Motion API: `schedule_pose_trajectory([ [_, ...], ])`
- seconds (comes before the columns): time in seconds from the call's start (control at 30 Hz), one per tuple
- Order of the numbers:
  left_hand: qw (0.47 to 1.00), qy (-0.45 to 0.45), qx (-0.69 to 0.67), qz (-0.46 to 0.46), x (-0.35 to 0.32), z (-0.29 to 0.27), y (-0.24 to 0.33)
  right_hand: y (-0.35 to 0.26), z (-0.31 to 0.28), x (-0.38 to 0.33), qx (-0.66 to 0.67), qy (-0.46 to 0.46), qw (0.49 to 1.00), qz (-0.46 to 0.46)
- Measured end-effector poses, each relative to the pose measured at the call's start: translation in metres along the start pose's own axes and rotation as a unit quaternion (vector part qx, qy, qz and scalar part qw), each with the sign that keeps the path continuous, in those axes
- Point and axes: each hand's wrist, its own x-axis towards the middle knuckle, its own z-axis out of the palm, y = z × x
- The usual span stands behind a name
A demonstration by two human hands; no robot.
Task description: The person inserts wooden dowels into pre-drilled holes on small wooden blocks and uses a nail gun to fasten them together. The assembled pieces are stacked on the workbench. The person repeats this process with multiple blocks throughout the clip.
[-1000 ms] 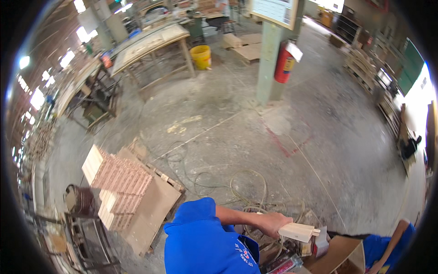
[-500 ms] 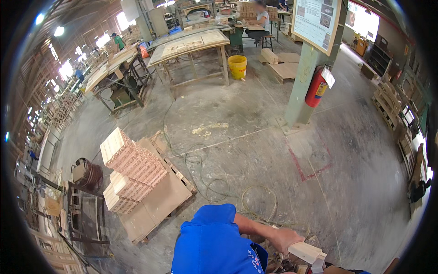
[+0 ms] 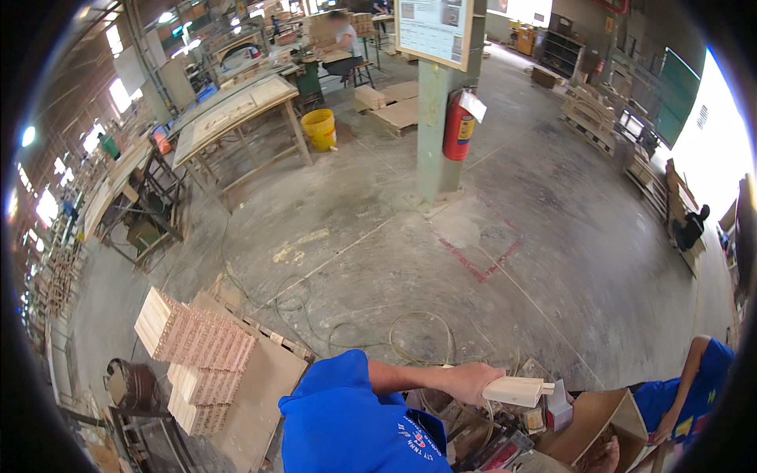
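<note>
Wooden block (image 3: 516, 390) sat clamped in the left hand (image 3: 471, 382), its closed grip near one end risking a slip; right hand unseen.

At the lower edge, the right hand (image 3: 471, 381) holds a short wooden block (image 3: 516, 390) that points to the right, above an open cardboard box (image 3: 597, 420); another person (image 3: 684, 394) sits just to the right of this box. To the left of the arm, stacks of wooden pieces (image 3: 193, 355) lie on a pallet (image 3: 260, 386), and coiled cables (image 3: 410, 335) lie on the floor behind the hand. Farther back stands a pillar (image 3: 438, 134) with a fire extinguisher (image 3: 458, 126) on its right side, and to its left are a bucket (image 3: 318, 128) and long work tables (image 3: 229, 118).
</note>
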Motion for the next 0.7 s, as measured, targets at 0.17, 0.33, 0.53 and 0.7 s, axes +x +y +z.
schedule_pose_trajectory([
  [0.17, 1.000, 0.001, 0.014, -0.004, -0.008, -0.002, 0.019, 0.050, 0.023, -0.022, 0.363, -0.056, 0.906, -0.211],
  [0.33, 0.999, -0.016, 0.039, -0.009, -0.018, -0.005, 0.027, 0.122, 0.046, -0.047, 0.493, -0.217, 0.836, -0.106],
  [0.53, 0.994, -0.088, 0.062, -0.001, -0.019, 0.009, 0.036, 0.253, 0.074, -0.080, 0.194, 0.144, 0.947, -0.211],
  [0.7, 0.985, -0.124, 0.116, 0.011, -0.027, 0.014, 0.028, 0.253, 0.179, -0.126, -0.044, 0.197, 0.949, -0.242],
])
